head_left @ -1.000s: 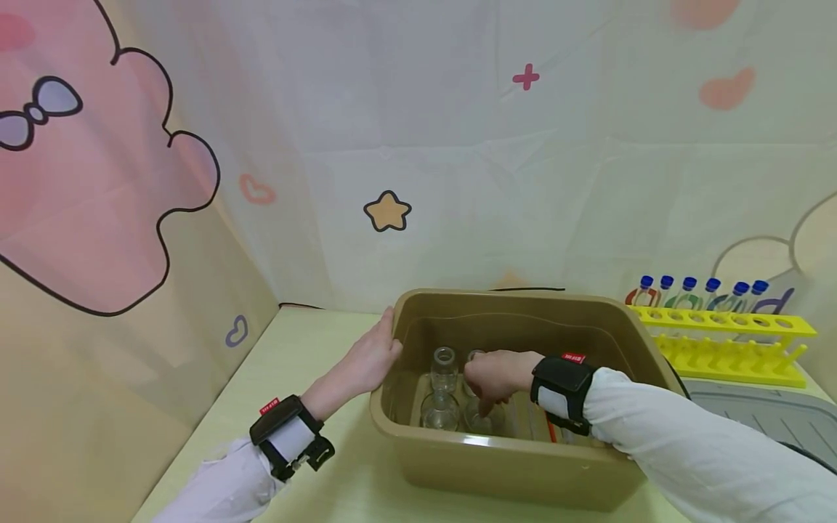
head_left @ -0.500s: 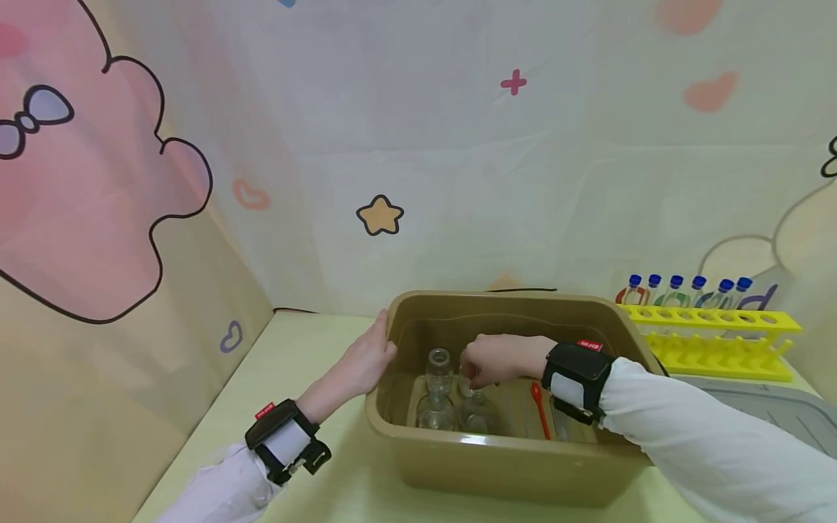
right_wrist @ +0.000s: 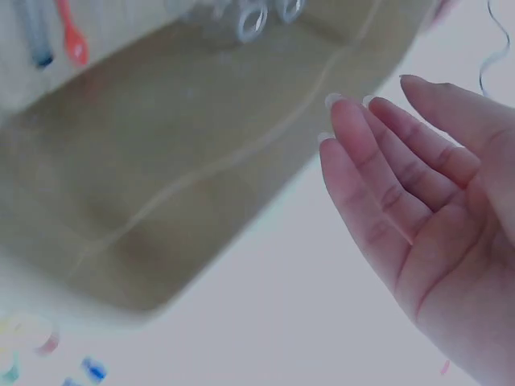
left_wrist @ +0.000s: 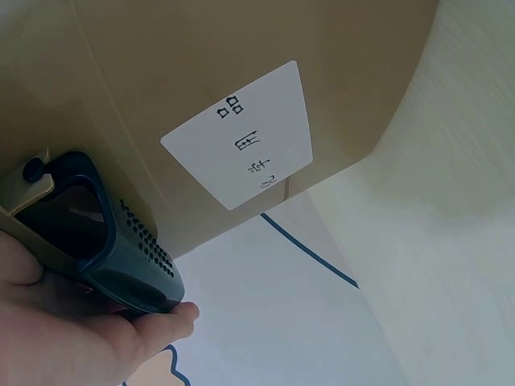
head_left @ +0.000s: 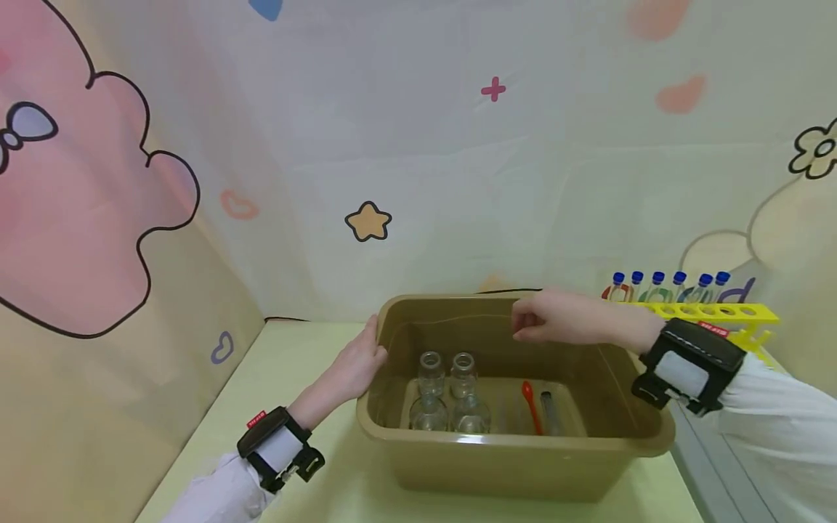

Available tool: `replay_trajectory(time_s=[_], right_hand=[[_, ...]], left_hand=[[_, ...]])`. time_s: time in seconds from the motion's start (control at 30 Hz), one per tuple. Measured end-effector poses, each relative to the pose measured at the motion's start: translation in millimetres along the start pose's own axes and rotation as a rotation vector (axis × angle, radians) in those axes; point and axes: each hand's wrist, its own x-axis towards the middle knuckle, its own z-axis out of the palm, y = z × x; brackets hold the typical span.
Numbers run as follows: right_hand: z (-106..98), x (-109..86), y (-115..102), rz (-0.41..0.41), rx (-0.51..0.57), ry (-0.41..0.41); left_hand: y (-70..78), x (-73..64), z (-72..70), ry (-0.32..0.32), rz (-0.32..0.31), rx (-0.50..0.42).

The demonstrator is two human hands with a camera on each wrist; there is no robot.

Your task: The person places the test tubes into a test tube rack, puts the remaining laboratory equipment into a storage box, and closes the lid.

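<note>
My left hand [head_left: 351,367] grips the left side of a tan plastic bin [head_left: 497,465]. In the left wrist view its fingers lie at the bin's dark latch handle [left_wrist: 137,249]. Inside the bin, clear glass vessels with round mouths [head_left: 431,367] [head_left: 463,370] are grouped at the left. A red spoon-like stick [head_left: 531,407] and a slim clear tube with a dark end [head_left: 549,414] lie to their right. My right hand [head_left: 556,317] hovers over the bin's back right part, holding nothing, its fingers loosely bent in the right wrist view.
Right of the bin stands a yellow test tube rack [head_left: 726,312]; several blue-capped tubes [head_left: 658,287] show behind it. A grey lid-like panel [head_left: 713,465] lies on the table under my right arm. A printed cloth [head_left: 425,181] hangs behind. The bin's outer side bears a white label [left_wrist: 241,137].
My right hand has let go of the glass vessels and risen to the right, uncovering them and the red stick. The left hand stays on the bin; the head view has turned slightly right.
</note>
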Motion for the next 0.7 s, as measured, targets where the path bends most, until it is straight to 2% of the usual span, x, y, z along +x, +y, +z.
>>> replay_trajectory(time_s=[0.13,0.33,0.5,0.7], right_hand=[[-18,-26.2,12,0.064,0.033,0.053],[-30,-71.2,39,0.234,-0.027,0.111],[-21,-104.3,74,0.375,-0.011,0.101],[5,-153.8,129,0.522,0.019,0.064]], left_hand=[[-4.3,-3.6,-2.5,0.020,-0.021,-0.003],[-7.4,-4.7,-3.9,0.022,-0.018,-0.001],[-8.2,-3.9,-3.1,0.029,-0.010,-0.007],[-7.0,-4.0,-2.3,0.031,0.003,-0.026]])
